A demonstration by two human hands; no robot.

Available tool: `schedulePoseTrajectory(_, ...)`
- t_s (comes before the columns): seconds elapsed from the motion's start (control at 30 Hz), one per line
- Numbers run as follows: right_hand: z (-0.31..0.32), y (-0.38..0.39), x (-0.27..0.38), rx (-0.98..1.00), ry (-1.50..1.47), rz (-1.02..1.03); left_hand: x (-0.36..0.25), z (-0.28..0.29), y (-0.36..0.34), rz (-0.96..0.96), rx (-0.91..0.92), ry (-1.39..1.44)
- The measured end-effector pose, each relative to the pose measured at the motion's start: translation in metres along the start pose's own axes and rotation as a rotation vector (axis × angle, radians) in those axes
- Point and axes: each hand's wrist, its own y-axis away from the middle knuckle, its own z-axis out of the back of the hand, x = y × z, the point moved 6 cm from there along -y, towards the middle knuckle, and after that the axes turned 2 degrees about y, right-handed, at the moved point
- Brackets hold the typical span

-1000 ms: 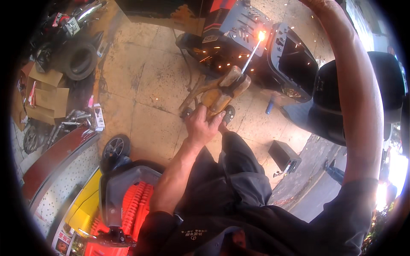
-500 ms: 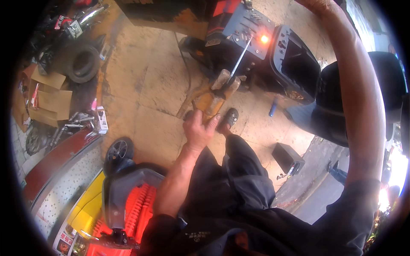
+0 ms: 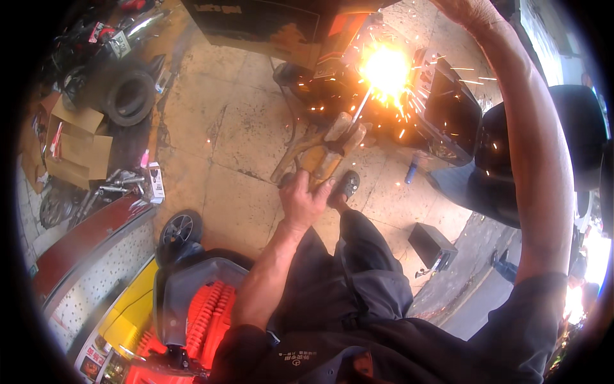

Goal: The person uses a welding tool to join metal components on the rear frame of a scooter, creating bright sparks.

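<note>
My left hand [image 3: 305, 200] is closed around the worn yellow-brown welding electrode holder [image 3: 323, 160]. A thin pale welding rod [image 3: 362, 105] is clamped in its jaws and slants up to the right. The rod's tip vanishes in a bright arc [image 3: 385, 72] that throws sparks over a grey metal plate on a black and red vehicle part. Beside the glare lies a black open compartment [image 3: 451, 105]. My right hand [image 3: 470, 11] is raised at the top edge; its fingers are cut off, so what they hold, if anything, is hidden.
A dark printed panel [image 3: 256, 25] hangs over the top. Left are a tyre [image 3: 130, 97], an open cardboard box [image 3: 80, 144] and metal parts [image 3: 121, 182]. A red-and-grey vehicle piece [image 3: 211, 313] sits lower left. Right are a black seat [image 3: 495, 198], a blue cylinder [image 3: 411, 171] and a dark box [image 3: 433, 242].
The small orange glow on the plate has flared into a blinding arc with flying sparks. The rod tip now meets it. The view has shifted slightly; my left hand keeps its grip.
</note>
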Motion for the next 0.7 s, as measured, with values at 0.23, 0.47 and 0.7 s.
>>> schedulePoseTrajectory(0.23, -0.004, -0.002, 0.013, 0.025, -0.105, 0.08, 0.004, 0.011, 0.002, 0.056, -0.045, 0.112)
schedulePoseTrajectory(0.47, -0.007, -0.002, 0.008, 0.031, -0.063, 0.053, 0.005, 0.011, 0.004, 0.006, -0.006, -0.004)
schedulePoseTrajectory(0.7, -0.001, -0.001, 0.015, 0.018, -0.039, 0.081, 0.003, 0.004, 0.002, -0.011, 0.013, 0.006)
